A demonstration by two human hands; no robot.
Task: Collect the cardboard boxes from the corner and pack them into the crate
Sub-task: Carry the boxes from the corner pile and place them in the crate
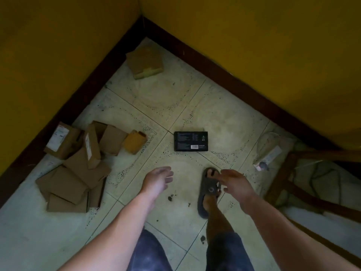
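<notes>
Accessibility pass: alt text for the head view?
The left hand and right hand reach forward, open and empty, over a tiled floor in a yellow-walled corner. Cardboard boxes lie heaped at left, a lone box sits farther back, and a black box lies ahead.

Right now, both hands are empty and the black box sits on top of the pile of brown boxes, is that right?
Not quite. The left hand and right hand are empty, but the head view shows the black box lying alone on the floor, apart from the pile of brown boxes.
</notes>
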